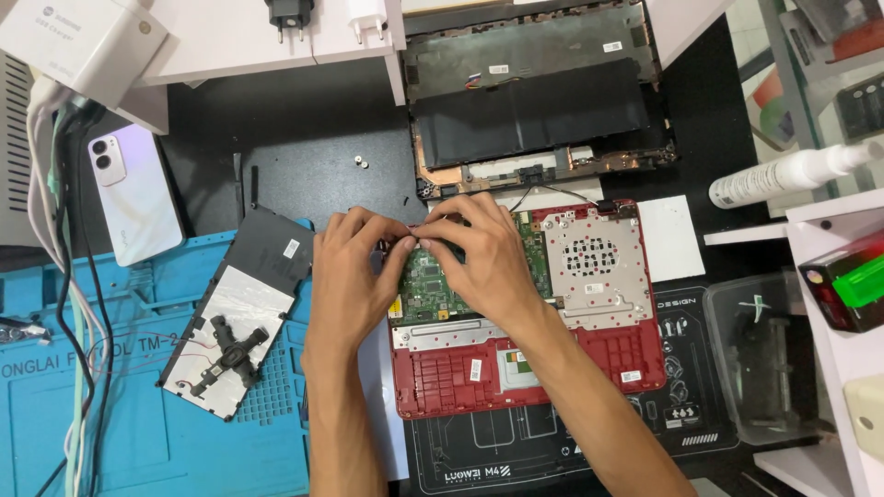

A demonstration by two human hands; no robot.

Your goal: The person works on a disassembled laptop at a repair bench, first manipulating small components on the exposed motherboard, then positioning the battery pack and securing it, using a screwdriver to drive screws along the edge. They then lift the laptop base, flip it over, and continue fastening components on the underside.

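Fingertips of my left hand point(354, 267) and right hand point(479, 253) meet, pinched over the top edge of the green circuit board point(425, 287) in the red laptop shell point(529, 368) on the desk; what they pinch, I cannot tell. Board runs toward me, directly beneath both.

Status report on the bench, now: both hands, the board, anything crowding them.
Left hand and right hand pinching at top edge of green circuit board. Board sits in red laptop shell. Pinched part hidden. Detached black panel lies left, apart.

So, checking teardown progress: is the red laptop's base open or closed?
Open: the red laptop shows its bare green circuit board under both hands.
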